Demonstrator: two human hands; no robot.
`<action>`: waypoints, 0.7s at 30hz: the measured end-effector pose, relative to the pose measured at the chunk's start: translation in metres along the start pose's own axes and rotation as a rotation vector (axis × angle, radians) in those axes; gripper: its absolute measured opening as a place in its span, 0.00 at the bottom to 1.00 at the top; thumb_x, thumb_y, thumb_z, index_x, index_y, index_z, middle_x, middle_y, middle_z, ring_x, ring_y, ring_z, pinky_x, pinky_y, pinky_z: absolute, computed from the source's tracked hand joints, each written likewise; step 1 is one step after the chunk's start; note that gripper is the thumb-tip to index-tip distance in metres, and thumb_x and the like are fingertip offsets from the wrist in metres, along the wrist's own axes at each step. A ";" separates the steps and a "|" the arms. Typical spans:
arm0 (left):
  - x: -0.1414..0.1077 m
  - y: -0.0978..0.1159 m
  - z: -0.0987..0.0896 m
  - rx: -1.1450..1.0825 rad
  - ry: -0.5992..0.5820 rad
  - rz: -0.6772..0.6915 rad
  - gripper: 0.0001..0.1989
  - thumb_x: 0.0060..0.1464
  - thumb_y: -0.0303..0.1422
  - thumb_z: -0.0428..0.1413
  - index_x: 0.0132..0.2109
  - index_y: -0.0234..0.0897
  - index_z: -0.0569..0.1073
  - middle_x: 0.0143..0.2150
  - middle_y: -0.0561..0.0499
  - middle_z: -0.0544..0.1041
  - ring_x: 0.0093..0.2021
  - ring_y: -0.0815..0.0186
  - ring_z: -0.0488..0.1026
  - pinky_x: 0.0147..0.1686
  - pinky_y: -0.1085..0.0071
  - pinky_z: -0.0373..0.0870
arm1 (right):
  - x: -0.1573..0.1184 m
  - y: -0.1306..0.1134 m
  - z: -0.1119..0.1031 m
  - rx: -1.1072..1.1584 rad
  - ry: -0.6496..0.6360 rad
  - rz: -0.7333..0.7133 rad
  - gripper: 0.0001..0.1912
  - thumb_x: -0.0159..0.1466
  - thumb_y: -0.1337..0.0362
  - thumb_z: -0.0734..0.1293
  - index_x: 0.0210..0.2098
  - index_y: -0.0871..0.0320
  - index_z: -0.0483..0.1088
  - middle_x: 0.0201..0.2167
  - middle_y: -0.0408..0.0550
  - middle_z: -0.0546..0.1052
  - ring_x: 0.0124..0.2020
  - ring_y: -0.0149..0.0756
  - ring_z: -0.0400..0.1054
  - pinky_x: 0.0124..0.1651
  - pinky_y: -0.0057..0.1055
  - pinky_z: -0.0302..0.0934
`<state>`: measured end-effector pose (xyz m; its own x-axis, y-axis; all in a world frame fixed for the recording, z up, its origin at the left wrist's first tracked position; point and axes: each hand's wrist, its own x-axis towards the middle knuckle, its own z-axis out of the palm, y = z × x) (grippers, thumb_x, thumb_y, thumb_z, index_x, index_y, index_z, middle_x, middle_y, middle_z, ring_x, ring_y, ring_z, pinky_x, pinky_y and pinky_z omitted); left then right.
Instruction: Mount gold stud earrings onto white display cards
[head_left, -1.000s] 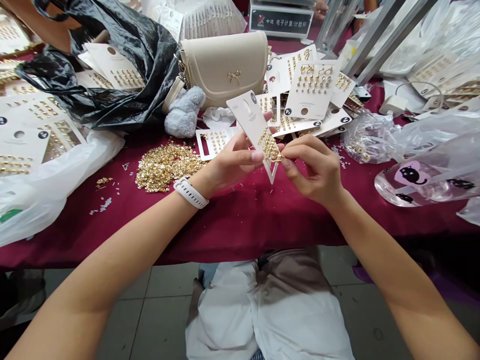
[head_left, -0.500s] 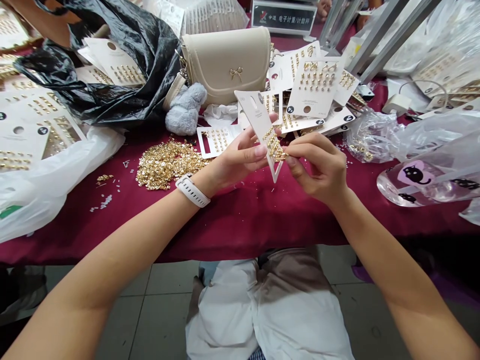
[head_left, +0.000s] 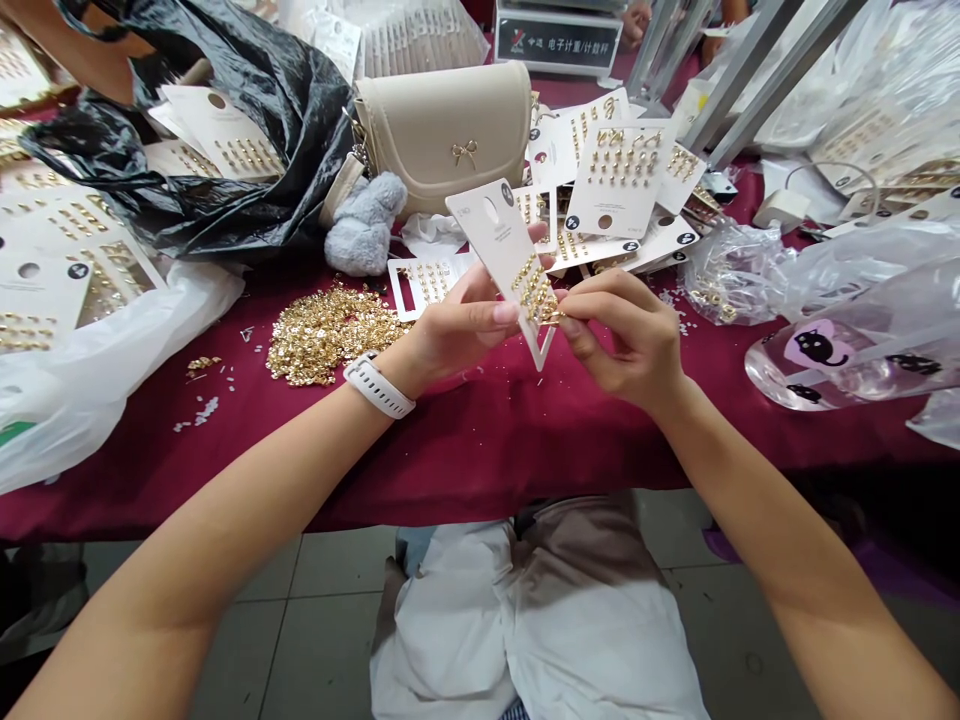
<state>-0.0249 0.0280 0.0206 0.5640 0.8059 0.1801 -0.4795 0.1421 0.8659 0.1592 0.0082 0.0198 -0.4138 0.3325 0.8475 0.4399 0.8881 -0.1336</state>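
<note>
My left hand (head_left: 457,320) grips a white earring card (head_left: 499,240), which stands tilted with its narrow V-shaped end pointing down. Gold stud earrings (head_left: 534,290) sit in rows on the card's lower part. My right hand (head_left: 622,340) pinches at those earrings near the card's edge, its fingertips partly hiding them. A loose heap of gold earrings (head_left: 330,335) lies on the cloth to the left, below several more carded earrings (head_left: 619,180). A white band (head_left: 379,387) circles my left wrist.
A maroon tablecloth (head_left: 480,440) covers the table. Behind my hands stand a beige handbag (head_left: 442,135) and grey plush toy (head_left: 364,225). A black plastic bag (head_left: 247,130) lies back left, clear plastic bags (head_left: 739,275) right. Another person's hand (head_left: 636,22) shows beyond metal uprights (head_left: 750,80).
The card has swung slightly back to the left since the previous frame. My right fingers remain at the gold earrings, and the view has shifted only a little.
</note>
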 end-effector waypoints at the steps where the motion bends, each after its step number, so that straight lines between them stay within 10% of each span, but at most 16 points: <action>1: 0.000 0.000 0.000 -0.002 0.002 -0.002 0.39 0.31 0.40 0.68 0.54 0.42 0.68 0.50 0.50 0.73 0.52 0.55 0.70 0.52 0.63 0.69 | 0.000 0.000 0.000 -0.008 -0.003 -0.002 0.05 0.65 0.69 0.63 0.39 0.54 0.68 0.33 0.43 0.74 0.35 0.31 0.71 0.35 0.32 0.68; 21: 0.003 -0.008 -0.012 0.156 -0.123 -0.029 0.31 0.46 0.51 0.63 0.54 0.40 0.71 0.55 0.46 0.73 0.54 0.56 0.71 0.44 0.69 0.71 | -0.001 -0.002 -0.004 -0.201 -0.152 -0.223 0.09 0.63 0.72 0.63 0.42 0.57 0.67 0.34 0.47 0.74 0.34 0.34 0.67 0.38 0.34 0.68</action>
<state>-0.0278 0.0363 0.0088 0.6588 0.7249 0.2014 -0.3573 0.0658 0.9317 0.1626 0.0049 0.0212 -0.6250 0.1940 0.7561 0.4671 0.8690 0.1632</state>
